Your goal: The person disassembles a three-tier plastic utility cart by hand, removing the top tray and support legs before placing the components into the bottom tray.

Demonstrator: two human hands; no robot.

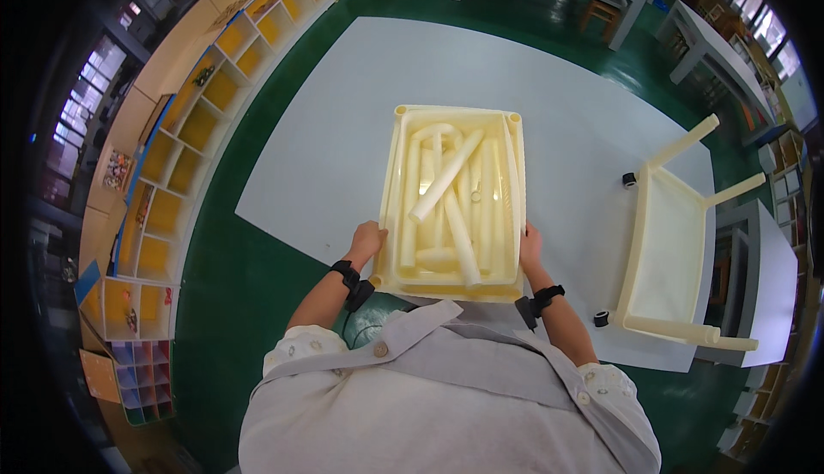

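Left grip (367, 239) and right grip (531, 245) clasp a cream tray (451, 290) over grey tabletop (326, 148), green floor (219, 311) around.

Left hand (369, 239), right hand (531, 246) — both curled, well apart, forearms (316, 299) slanting inward

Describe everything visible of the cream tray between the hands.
The tray is pale cream, rectangular and plastic-looking, with raised walls and rounded corners. It faces open side up, long sides running front to back. Pale tubes, some crossed, lie inside. The left hand and right hand hold its long sides. It overlaps the grey table's near edge in view; contact there is unclear.
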